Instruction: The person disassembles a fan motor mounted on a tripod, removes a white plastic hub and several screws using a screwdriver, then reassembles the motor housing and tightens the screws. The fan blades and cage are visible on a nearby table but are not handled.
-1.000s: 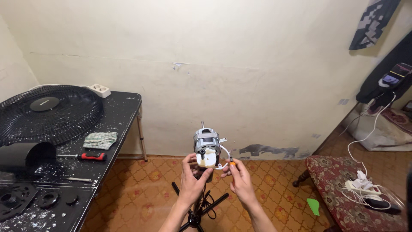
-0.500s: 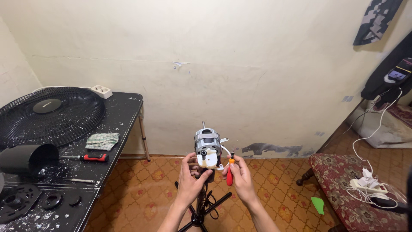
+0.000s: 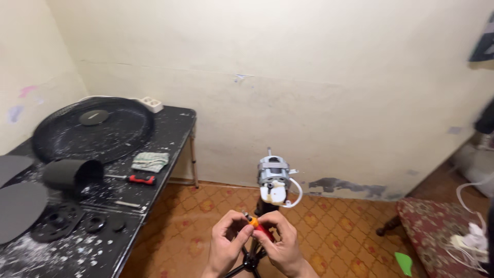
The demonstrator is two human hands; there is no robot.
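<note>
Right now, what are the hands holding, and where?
Both hands, left hand and right hand, hold a small screwdriver between them: fingers pinch its orange tip end and its red handle.

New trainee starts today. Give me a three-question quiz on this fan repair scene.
1. True or false: the fan motor sits on a stand, above both hands.
2. The left hand and right hand together hold: A) a folded cloth, B) a small red and orange tool, C) a cable.
3. What lies on the black table beside the folded cloth?

Key: 1 true; 2 B; 3 a red-handled screwdriver.
</note>
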